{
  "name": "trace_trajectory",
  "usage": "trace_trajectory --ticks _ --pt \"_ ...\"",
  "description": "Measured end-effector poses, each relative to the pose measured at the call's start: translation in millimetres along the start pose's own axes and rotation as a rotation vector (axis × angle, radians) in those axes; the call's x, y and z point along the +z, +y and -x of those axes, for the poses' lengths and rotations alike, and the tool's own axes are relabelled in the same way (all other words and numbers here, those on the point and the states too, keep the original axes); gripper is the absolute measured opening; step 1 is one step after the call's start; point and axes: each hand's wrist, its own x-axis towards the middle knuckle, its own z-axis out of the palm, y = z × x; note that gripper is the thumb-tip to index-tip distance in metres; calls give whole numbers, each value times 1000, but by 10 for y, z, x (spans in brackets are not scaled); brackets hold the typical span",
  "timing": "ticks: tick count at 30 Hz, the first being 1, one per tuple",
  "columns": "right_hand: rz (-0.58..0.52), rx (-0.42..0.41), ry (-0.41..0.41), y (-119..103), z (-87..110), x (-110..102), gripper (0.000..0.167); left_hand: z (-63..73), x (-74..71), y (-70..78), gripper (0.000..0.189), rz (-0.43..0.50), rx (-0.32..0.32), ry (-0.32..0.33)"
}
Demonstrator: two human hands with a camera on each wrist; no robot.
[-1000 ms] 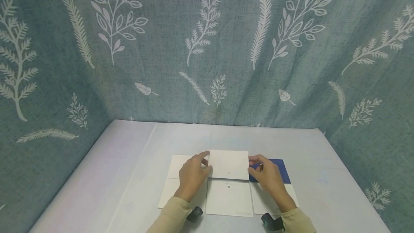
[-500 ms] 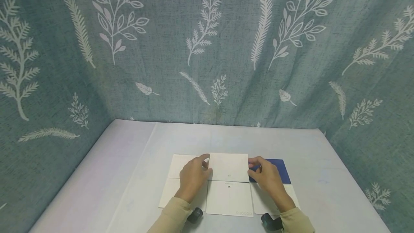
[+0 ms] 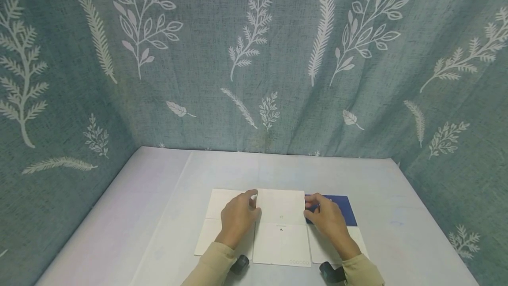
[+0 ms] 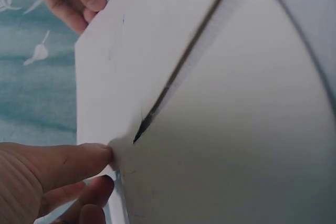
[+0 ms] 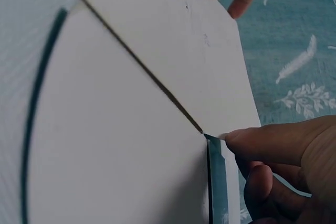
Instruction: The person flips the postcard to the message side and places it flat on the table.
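A white postcard [image 3: 281, 204] forms the middle of the back row. My left hand [image 3: 238, 215] pinches its left edge, and my right hand [image 3: 328, 215] pinches its right edge between thumb and fingers. Its near edge meets the far edge of another white postcard [image 3: 282, 246], which carries a small mark and a row of little circles. In the left wrist view, the thumb [image 4: 86, 158] lies on the card's edge. The right wrist view has the right thumb [image 5: 257, 142] at the card's corner, beside a thin gap.
White cards [image 3: 219, 202] lie at the left, partly under my left hand. A dark blue card [image 3: 342, 208] lies at the back right, with a white card [image 3: 359, 235] in front. All are on a white-covered table [image 3: 158, 233] before a leaf-patterned teal curtain [image 3: 198, 56].
Both hands have brought the held postcard slightly down and toward the front card. The dark line between these two cards has narrowed until they look joined.
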Motion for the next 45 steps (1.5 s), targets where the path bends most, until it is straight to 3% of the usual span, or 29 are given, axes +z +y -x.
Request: trace_trajectory --ticks 17,28,40,45 --pt "41 12 -16 22 -16 54 29 2 -2 11 44 17 -11 -40" --pt "46 4 -17 37 -19 62 25 -5 19 13 43 -34 -33 -18" --pt "36 -5 -25 38 -26 50 28 -14 16 19 41 -1 -18 -23" --pt "3 -1 -10 80 -36 -41 29 -31 -4 51 34 16 -9 13"
